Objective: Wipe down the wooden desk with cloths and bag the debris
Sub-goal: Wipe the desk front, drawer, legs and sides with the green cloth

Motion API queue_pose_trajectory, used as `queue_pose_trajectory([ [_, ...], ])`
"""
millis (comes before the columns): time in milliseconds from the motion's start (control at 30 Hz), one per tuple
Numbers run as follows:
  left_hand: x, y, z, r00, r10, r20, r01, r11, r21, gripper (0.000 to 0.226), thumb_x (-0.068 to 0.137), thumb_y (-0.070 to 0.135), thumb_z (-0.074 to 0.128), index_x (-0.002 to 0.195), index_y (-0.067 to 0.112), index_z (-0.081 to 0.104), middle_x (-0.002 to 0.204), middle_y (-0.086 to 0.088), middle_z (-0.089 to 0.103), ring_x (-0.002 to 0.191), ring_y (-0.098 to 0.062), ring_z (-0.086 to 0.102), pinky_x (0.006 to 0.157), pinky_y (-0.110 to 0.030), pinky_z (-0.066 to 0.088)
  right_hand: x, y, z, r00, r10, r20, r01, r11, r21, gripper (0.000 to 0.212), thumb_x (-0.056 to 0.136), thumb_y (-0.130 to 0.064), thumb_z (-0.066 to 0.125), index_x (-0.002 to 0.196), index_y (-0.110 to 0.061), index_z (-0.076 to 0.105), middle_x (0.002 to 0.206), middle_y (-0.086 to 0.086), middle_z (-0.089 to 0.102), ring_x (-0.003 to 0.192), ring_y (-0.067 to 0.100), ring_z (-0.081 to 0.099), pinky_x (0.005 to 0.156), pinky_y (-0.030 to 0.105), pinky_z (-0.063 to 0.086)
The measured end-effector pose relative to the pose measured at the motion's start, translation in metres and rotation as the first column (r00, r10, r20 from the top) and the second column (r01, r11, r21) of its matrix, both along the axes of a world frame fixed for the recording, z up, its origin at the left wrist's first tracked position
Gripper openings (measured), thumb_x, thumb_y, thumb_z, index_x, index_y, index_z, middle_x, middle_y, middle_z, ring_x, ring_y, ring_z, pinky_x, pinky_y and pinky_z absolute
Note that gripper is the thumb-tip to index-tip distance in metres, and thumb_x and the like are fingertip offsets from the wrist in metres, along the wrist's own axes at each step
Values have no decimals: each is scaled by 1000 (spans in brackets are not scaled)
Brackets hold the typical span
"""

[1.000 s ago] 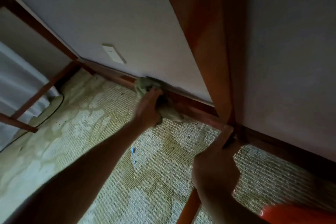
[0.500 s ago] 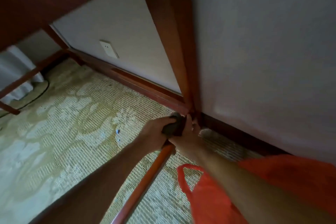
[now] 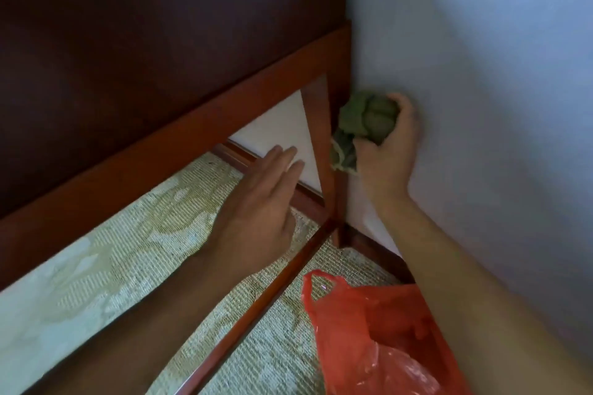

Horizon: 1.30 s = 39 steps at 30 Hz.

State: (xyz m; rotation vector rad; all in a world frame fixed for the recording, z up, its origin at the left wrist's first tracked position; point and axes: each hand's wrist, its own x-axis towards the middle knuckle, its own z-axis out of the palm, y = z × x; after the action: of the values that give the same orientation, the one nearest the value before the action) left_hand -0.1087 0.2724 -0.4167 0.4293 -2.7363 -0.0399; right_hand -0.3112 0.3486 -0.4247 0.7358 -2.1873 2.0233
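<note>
The wooden desk (image 3: 179, 135) fills the upper left, its dark top edge and reddish rail seen from above. Its back leg (image 3: 324, 144) stands close to the wall. My right hand (image 3: 390, 151) grips a bunched green cloth (image 3: 362, 125) and holds it against the outer side of that leg, next to the wall. My left hand (image 3: 266, 199) reaches under the rail with fingers straight and holds nothing. A red plastic bag (image 3: 385, 340) lies open on the carpet under my right forearm.
A pale wall (image 3: 481, 74) closes off the right side, with a dark wooden skirting board (image 3: 372, 247) at its foot. A low desk rail (image 3: 256, 308) runs diagonally over the patterned green carpet (image 3: 106, 266).
The cloth has passed from my left hand to my right. My right hand rose from the leg's foot to halfway up it. My left hand has let go and spread out. My head has risen above the desk.
</note>
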Motion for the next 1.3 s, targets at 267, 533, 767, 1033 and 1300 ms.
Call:
queue_pose_trajectory([
  [267, 63, 25, 40, 991, 118, -62, -124, 986, -108, 72, 90, 10, 59, 158, 3, 35, 167, -11, 31, 155, -23, 28, 121, -32, 25, 11, 4, 17, 979, 190, 70, -198, 833, 517, 51, 80, -6, 76, 126, -20, 57, 117, 6, 66, 110, 31, 64, 94, 45, 56],
  [533, 80, 67, 126, 980, 51, -192, -127, 904, -409, 46, 100, 15, 45, 140, -4, 59, 157, -20, 46, 153, -35, 33, 123, -54, 30, 64, 29, 139, 992, 107, 71, -107, 994, 2, 49, 66, -22, 73, 108, -43, 57, 109, -9, 69, 97, 13, 67, 88, 32, 54],
  [767, 129, 50, 195, 918, 319, -235, -396, 777, -489, 48, 94, 14, 52, 139, 0, 58, 161, -21, 39, 154, -44, 26, 125, -58, 20, 201, -3, 158, 964, 260, -58, -257, 965, 56, 46, 71, -13, 76, 110, -22, 54, 115, 1, 45, 92, 28, 59, 84, 41, 52],
  [1033, 188, 11, 241, 866, 494, -76, -481, 784, -392, 72, 94, 60, 43, 158, 27, 33, 152, -1, 49, 133, -30, 55, 94, -56, 52, 160, -10, 161, 937, 174, -302, -148, 983, 107, 52, 67, -27, 69, 119, -29, 64, 114, 1, 54, 95, 24, 58, 78, 37, 48],
  [1300, 193, 16, 247, 857, 515, 11, -446, 753, -484, 60, 103, 52, 33, 151, 17, 45, 146, -14, 56, 117, -42, 61, 84, -50, 56, 81, -27, 219, 998, 58, 32, -61, 992, 108, 41, 73, -27, 69, 111, -32, 54, 115, 1, 58, 94, 26, 63, 69, 29, 40],
])
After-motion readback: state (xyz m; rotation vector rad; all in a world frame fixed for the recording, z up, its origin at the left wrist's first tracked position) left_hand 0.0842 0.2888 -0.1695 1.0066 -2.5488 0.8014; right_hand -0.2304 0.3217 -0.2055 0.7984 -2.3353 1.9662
